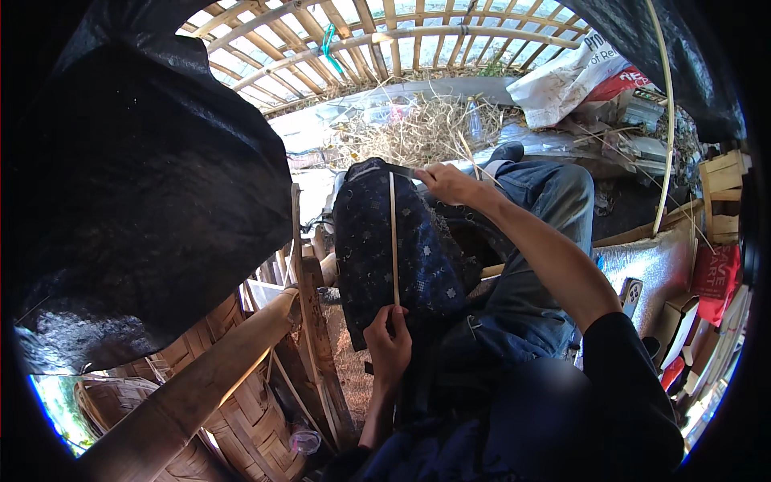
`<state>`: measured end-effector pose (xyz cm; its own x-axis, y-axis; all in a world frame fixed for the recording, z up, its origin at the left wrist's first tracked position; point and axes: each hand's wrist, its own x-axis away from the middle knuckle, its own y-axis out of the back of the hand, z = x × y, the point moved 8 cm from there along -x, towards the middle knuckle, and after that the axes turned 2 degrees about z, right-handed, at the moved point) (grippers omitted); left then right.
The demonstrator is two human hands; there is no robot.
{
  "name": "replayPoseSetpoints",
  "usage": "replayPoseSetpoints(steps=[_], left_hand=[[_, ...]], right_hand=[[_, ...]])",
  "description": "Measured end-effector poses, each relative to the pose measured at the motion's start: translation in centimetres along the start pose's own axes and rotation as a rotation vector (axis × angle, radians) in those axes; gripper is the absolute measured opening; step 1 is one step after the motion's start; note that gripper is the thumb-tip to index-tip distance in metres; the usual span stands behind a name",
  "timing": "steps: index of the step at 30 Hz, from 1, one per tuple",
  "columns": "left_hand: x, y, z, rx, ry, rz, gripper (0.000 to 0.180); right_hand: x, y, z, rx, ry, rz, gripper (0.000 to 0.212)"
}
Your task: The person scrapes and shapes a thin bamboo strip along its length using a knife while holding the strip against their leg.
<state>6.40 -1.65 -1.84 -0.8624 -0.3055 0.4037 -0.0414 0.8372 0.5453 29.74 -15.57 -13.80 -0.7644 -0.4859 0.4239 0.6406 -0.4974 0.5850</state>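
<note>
A thin pale bamboo strip (393, 241) runs lengthwise over a dark blue patterned cloth (426, 257) spread across my left leg. My left hand (389, 341) pinches the near end of the strip between thumb and fingers. At the strip's far end, my right hand (450, 183) is closed round the handle of a knife. The dark knife blade (399, 170) points left and lies across or right beside the strip's tip; I cannot tell whether it touches. The handle is mostly hidden by my fingers.
Left of my leg stand a thick bamboo pole (193, 386) and a split wooden post (313, 353). Woven bamboo baskets (241, 394) sit below. Black plastic sheeting (152, 201) hangs at left. Beyond my feet are a heap of shavings (409, 132) and a bamboo slat fence (385, 40).
</note>
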Motion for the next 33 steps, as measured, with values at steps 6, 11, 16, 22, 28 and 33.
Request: replayPoseSetpoints(steps=[6,11,16,22,28,33], left_hand=[[0.0,-0.1,0.4,0.059,-0.004,0.0,0.02],[-0.1,-0.4,0.7,0.078,-0.043,0.009,0.02],[0.0,-0.1,0.3,0.066,-0.01,-0.005,0.019],[0.0,-0.1,0.2,0.065,-0.068,0.004,0.02],[0.0,-0.1,0.8,0.06,-0.079,-0.012,0.019],[0.0,-0.2,1.3,0.083,-0.075,0.002,0.019]], right_hand=[[2.8,-2.5,-2.9,-0.316,-0.332,0.292,0.053],[5.4,-4.3,-3.7,-0.477,-0.335,0.385,0.052],[5.3,-3.3,-3.6,-0.727,-0.276,0.315,0.048],[1.7,-0.2,-2.4,-0.407,-0.07,0.06,0.044],[2.1,-2.2,-1.7,-0.194,0.095,-0.049,0.041],[3.3,-2.5,-1.3,-0.313,-0.224,0.296,0.049]])
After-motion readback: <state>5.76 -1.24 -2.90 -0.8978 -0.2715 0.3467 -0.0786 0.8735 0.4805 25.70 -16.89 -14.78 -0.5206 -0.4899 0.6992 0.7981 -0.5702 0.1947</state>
